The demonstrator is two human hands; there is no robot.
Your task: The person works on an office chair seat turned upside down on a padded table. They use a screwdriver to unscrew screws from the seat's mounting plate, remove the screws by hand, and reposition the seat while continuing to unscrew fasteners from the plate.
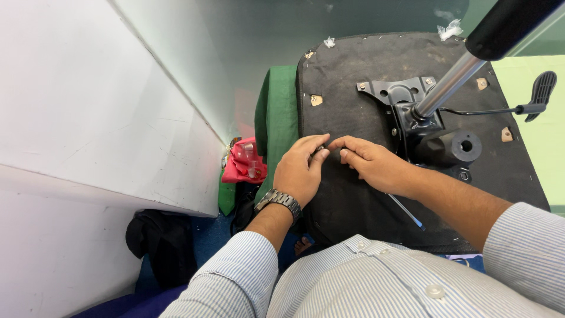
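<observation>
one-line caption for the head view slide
Both hands, left and right, pinch a small part on an upturned chair seat.

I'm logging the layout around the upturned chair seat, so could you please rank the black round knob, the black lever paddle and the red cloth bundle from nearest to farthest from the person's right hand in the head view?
From the right hand:
1. Black round knob, just to its right on the seat underside.
2. Red cloth bundle, to the left, beyond the left hand, beside the seat.
3. Black lever paddle, far upper right, past the seat's edge.

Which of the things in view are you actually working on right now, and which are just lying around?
In hand:
left hand
right hand
chair seat underside
metal bracket
gas cylinder
lever

Lying about:
red cloth
black bag
green cushion
</observation>
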